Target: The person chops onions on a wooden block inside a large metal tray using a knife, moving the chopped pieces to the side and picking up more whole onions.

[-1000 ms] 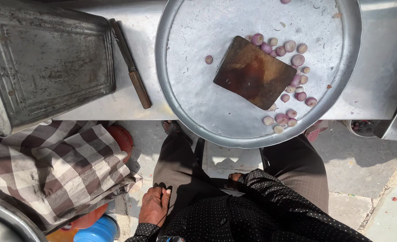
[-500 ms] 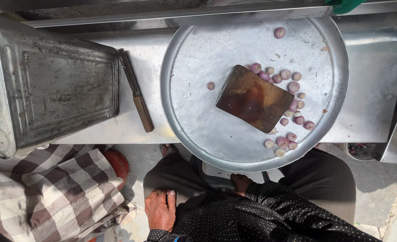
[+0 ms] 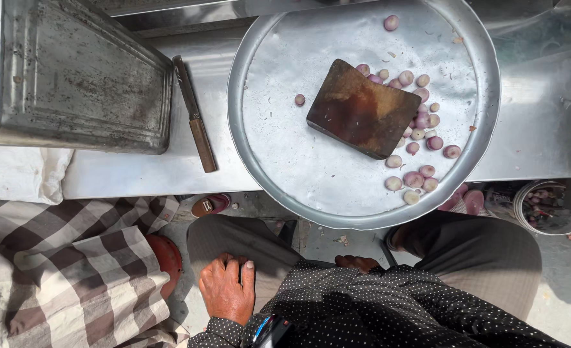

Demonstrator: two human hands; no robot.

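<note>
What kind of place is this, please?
Probably a simple food-preparation spot, perhaps a street stall: a big round metal tray holds small peeled onions and a wooden chopping block, and a knife lies on the steel counter.

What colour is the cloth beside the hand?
Brown-and-cream checks on the cloth, left of the left hand; head view.

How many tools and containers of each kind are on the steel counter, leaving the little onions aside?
Round metal tray: 1
Wooden chopping board, lying in the tray: 1
Knife, beside the tray: 1
Square metal tin: 1
Total: 4
</note>
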